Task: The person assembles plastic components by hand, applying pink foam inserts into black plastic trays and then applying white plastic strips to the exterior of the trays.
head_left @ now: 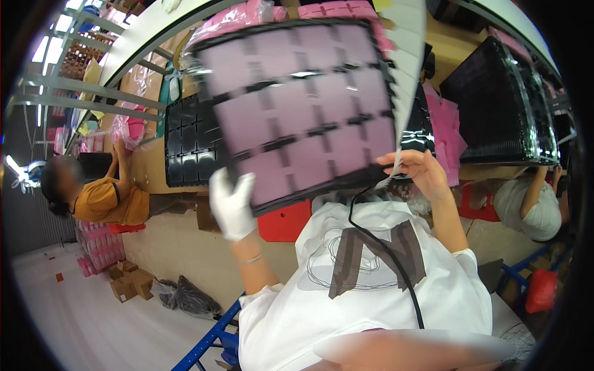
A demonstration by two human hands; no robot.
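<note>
A black plastic tray (281, 143) with pale pink pieces in a grid of compartments is raised in front of me, tilted and blurred by motion. My left hand (232, 203), in a white glove, grips its near left corner. My bare right hand (422, 173) is at the near right corner, thumb and fingers pinched on the lower end of a thin white sheet (409, 80). That sheet runs up along the tray's right side. Whether the right fingers also touch the tray, I cannot tell.
Black trays (189, 142) lie on the bench to the left, and a tall black tray stack (495, 105) stands right. Pink pieces (442, 127) are beside it. A red stool (284, 221) is below the bench. Co-workers sit at left (105, 195) and right (529, 207).
</note>
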